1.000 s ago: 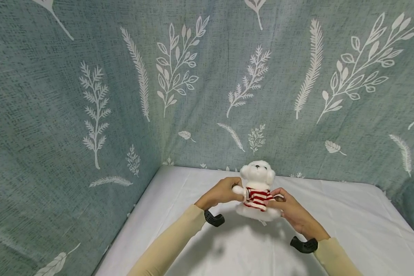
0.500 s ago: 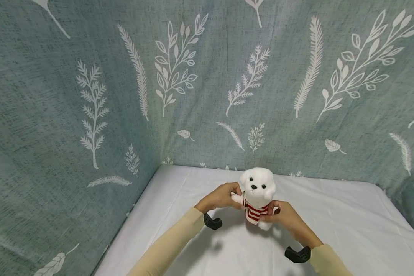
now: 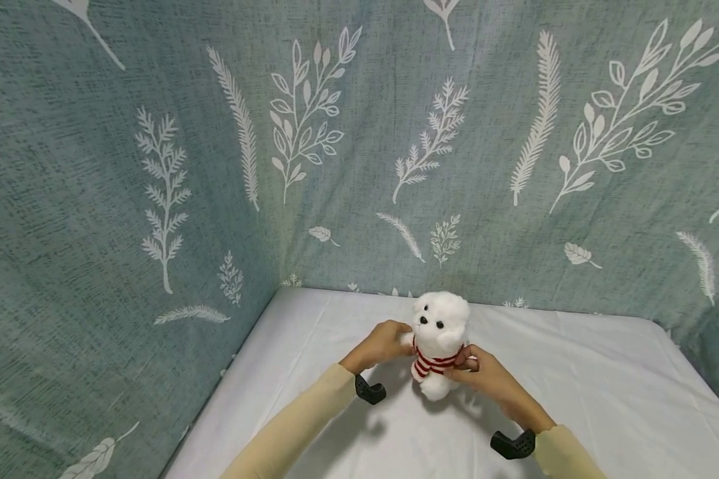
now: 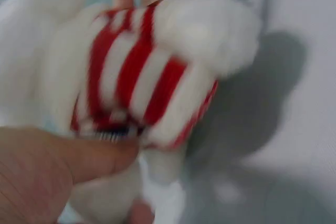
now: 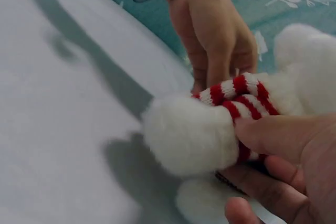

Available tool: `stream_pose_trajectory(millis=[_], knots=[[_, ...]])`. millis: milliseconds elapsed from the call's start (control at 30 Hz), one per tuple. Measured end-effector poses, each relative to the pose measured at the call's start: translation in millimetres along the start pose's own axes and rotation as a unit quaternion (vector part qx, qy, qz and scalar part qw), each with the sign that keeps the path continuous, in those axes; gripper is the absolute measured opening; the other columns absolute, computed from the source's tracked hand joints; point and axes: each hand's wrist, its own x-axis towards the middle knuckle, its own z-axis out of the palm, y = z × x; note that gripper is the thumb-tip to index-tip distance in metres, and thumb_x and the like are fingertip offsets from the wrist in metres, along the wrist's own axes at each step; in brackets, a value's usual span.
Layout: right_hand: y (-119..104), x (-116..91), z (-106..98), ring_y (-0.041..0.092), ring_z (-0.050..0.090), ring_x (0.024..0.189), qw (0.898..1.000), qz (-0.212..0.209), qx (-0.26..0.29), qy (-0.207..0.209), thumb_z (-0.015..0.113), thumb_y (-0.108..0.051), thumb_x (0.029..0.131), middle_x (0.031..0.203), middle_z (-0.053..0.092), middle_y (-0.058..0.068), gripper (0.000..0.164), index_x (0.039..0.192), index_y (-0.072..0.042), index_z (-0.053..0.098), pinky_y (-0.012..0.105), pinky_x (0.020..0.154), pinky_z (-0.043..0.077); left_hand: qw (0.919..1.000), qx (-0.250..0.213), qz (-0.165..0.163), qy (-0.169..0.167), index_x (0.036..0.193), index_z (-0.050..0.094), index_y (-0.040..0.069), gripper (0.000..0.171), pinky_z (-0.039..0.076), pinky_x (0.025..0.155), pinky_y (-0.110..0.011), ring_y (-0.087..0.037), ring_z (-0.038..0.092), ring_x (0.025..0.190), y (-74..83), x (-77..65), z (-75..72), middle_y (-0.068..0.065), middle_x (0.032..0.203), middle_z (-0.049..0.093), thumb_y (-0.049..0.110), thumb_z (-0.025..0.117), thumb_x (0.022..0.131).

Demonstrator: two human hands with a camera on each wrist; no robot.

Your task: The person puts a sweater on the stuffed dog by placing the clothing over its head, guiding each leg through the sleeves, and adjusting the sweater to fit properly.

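Observation:
A white plush dog with black eyes and nose faces forward and slightly left, held upright between both hands. It wears a red-and-white striped knit sweater. My left hand grips the dog by its side at a front paw; in the left wrist view the thumb lies along the sweater's edge. My right hand pinches the sweater and body on the other side, thumb over the stripes in the right wrist view. A rounded white leg sticks out below the sweater there. The dog's back is hidden in the head view.
A white cloth-covered table lies beneath the hands. Green-grey curtains with white leaf prints rise behind it and along the left. Each wrist wears a black device, one on the left and one on the right.
The dog's head has come down from tipped back, so its eyes now show, and its body has turned toward the left. My right hand has moved left and lower with it.

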Motion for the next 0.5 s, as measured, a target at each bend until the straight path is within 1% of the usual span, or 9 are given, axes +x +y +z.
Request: stream_pose_trajectory(millis=[33, 100, 133, 200, 267, 367, 433, 500], knots=[[0, 0, 2, 0.024, 0.064, 0.102, 1.000, 0.000, -0.001, -0.004, 0.076, -0.029, 0.095, 0.116, 0.071, 0.010, 0.038, 0.112, -0.002, 0.055, 0.043, 0.081, 0.049, 0.9997, 0.022, 0.002, 0.008, 0.110, 0.078, 0.005, 0.025, 0.049, 0.083, -0.031, -0.021, 0.061, 0.099, 0.1, -0.3, 0.5, -0.005, 0.100, 0.073, 0.013, 0.081, 0.087], [0, 1, 6, 0.025, 0.063, 0.097, 1.000, 0.004, -0.002, -0.011, 0.074, -0.030, 0.096, 0.116, 0.071, 0.008, 0.037, 0.114, -0.004, 0.055, 0.042, 0.078, 0.049, 0.9970, 0.072, 0.006, 0.026, 0.107, 0.079, 0.004, 0.022, 0.047, 0.079, -0.031, -0.022, 0.057, 0.094, -0.6, -0.9, 1.1, -0.006, 0.091, 0.073, 0.016, 0.079, 0.089], [-1, 1, 8, 0.026, 0.062, 0.095, 1.000, 0.004, -0.004, -0.017, 0.073, -0.030, 0.097, 0.117, 0.071, 0.009, 0.036, 0.115, -0.004, 0.056, 0.042, 0.076, 0.049, 0.9953, 0.090, 0.005, 0.036, 0.107, 0.079, 0.005, 0.022, 0.046, 0.078, -0.031, -0.022, 0.054, 0.092, -1.4, -1.2, 1.0, -0.006, 0.090, 0.073, 0.018, 0.079, 0.089], [-3, 1, 12, 0.028, 0.061, 0.091, 1.000, 0.002, -0.002, -0.027, 0.072, -0.029, 0.097, 0.120, 0.070, 0.010, 0.036, 0.117, -0.004, 0.056, 0.041, 0.075, 0.049, 0.9938, 0.097, -0.005, 0.055, 0.112, 0.078, 0.005, 0.028, 0.045, 0.075, -0.035, -0.022, 0.049, 0.088, -3.7, -2.4, 0.1, -0.008, 0.090, 0.070, 0.020, 0.080, 0.089], [-5, 2, 15, 0.028, 0.060, 0.088, 0.999, 0.003, -0.004, -0.039, 0.072, -0.029, 0.098, 0.120, 0.069, 0.012, 0.036, 0.119, -0.004, 0.056, 0.041, 0.073, 0.049, 0.9936, 0.087, -0.018, 0.070, 0.119, 0.074, 0.005, 0.035, 0.046, 0.078, -0.037, -0.022, 0.049, 0.091, -6.9, -3.5, -1.6, -0.009, 0.098, 0.069, 0.022, 0.081, 0.089], [-9, 2, 20, 0.029, 0.061, 0.089, 0.998, 0.009, -0.008, -0.064, 0.071, -0.029, 0.098, 0.129, 0.065, 0.015, 0.039, 0.125, -0.005, 0.056, 0.041, 0.072, 0.049, 0.9951, 0.042, -0.033, 0.083, 0.123, 0.069, 0.006, 0.038, 0.050, 0.080, -0.040, -0.022, 0.056, 0.095, -11.4, -4.5, -5.9, -0.008, 0.103, 0.067, 0.021, 0.079, 0.090], [-12, 2, 24, 0.030, 0.062, 0.091, 0.996, 0.016, -0.012, -0.086, 0.070, -0.031, 0.099, 0.135, 0.062, 0.017, 0.041, 0.129, -0.007, 0.055, 0.041, 0.073, 0.049, 0.9959, 0.004, -0.042, 0.080, 0.117, 0.069, 0.008, 0.029, 0.050, 0.076, -0.037, -0.019, 0.059, 0.090, -13.6, -4.8, -10.0, -0.004, 0.098, 0.066, 0.022, 0.075, 0.093], [-14, 1, 27, 0.032, 0.063, 0.094, 0.994, 0.019, -0.014, -0.106, 0.070, -0.032, 0.099, 0.144, 0.056, 0.019, 0.045, 0.134, -0.007, 0.055, 0.042, 0.073, 0.050, 0.9953, -0.042, -0.055, 0.067, 0.105, 0.071, 0.009, 0.017, 0.047, 0.065, -0.034, -0.015, 0.057, 0.076, -15.3, -5.3, -13.8, 0.001, 0.084, 0.062, 0.022, 0.073, 0.095]])
